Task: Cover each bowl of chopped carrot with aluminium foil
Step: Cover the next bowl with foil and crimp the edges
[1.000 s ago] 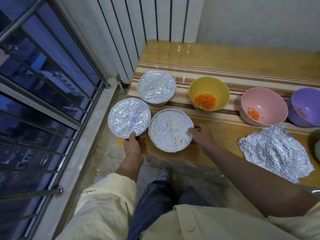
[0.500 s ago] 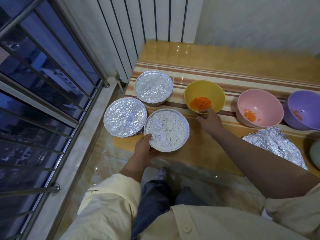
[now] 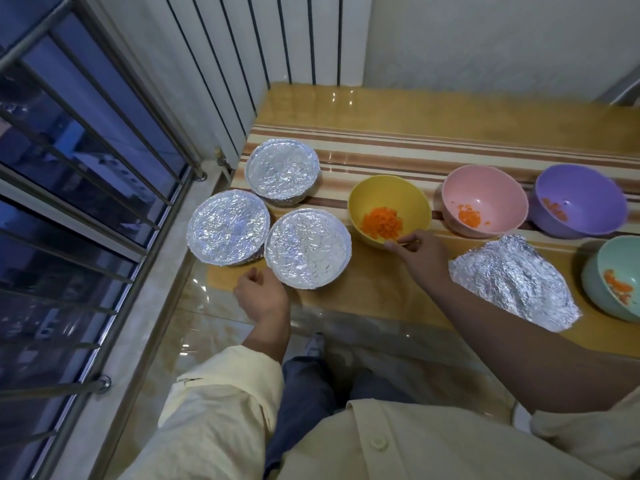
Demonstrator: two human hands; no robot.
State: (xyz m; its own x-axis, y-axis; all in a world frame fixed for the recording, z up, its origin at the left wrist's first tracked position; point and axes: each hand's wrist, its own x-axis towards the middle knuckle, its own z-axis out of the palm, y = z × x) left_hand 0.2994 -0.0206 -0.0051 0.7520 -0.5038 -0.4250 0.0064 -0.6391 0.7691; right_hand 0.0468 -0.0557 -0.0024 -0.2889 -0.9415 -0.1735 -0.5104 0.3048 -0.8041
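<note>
Yellow round plastic bowl, frame centre: uncovered, chopped orange carrot heaped inside; right hand pinches its near rim. Left hand, lower left: loosely curled, empty.

Three foil-covered bowls cluster at the left end of the striped mat, touching or nearly so. The left hand hangs loosely curled just beside the nearest one, holding nothing. The right hand pinches the near rim of the yellow bowl, which holds chopped carrot. Pink, purple and green bowls stand uncovered to the right, and a crumpled foil sheet lies flat before them.
</note>
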